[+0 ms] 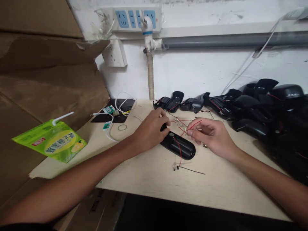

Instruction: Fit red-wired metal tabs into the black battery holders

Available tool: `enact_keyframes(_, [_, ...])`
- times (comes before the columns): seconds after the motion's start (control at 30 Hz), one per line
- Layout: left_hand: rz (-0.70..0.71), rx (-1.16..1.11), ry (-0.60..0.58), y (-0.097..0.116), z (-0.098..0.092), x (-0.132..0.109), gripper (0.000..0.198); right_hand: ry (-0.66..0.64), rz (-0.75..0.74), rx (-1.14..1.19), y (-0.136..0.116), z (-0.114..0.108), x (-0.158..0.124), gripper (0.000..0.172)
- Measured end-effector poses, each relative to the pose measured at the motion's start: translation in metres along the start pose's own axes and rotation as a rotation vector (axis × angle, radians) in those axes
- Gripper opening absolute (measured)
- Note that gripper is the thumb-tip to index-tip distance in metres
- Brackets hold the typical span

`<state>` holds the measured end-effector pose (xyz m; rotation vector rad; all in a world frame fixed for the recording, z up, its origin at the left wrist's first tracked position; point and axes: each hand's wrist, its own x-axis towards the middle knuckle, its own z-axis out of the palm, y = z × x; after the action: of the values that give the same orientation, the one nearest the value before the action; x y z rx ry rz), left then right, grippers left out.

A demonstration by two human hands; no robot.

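Observation:
My left hand (154,130) is closed around the upper end of a black plastic housing (179,146), which lies on the table. A short red wire (180,150) curves out of the housing to a small metal contact (176,168) with a thin black wire (192,170) on the tabletop. Just right of the housing, my right hand (208,136) pinches a red wire (196,124) between thumb and forefinger. Beyond the hands lie loose metal contacts (179,123) and more red wires, partly hidden by my fingers.
Black plastic housings (255,106) are heaped at the right and along the wall. At left are a green drink pouch (55,139) with a straw, a white cable (110,128), a black sheet (115,115) and cardboard (48,80). A hose (150,73) hangs behind. The table's front edge (168,199) is near me.

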<state>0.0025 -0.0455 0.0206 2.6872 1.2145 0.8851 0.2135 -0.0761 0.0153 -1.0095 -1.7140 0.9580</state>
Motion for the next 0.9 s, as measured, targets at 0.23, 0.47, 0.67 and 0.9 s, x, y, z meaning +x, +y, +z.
enact_keyframes(0.23, [0.063, -0.126, 0.035, 0.0, 0.006, 0.0, 0.012, -0.086, -0.012, -0.06, -0.004, 0.001, -0.001, 0.014])
enact_keyframes(0.47, [0.15, -0.119, -0.009, 0.001, 0.015, -0.005, 0.021, -0.168, -0.09, -0.035, 0.004, 0.009, -0.006, 0.009])
enact_keyframes(0.67, [0.133, -0.22, 0.008, 0.001, 0.018, -0.006, 0.048, -0.146, -0.065, -0.051, 0.007, 0.013, -0.006, 0.01])
enact_keyframes(0.9, [0.111, -0.324, 0.03, 0.001, 0.03, -0.008, 0.045, -0.106, 0.021, -0.021, 0.006, 0.018, -0.006, 0.013])
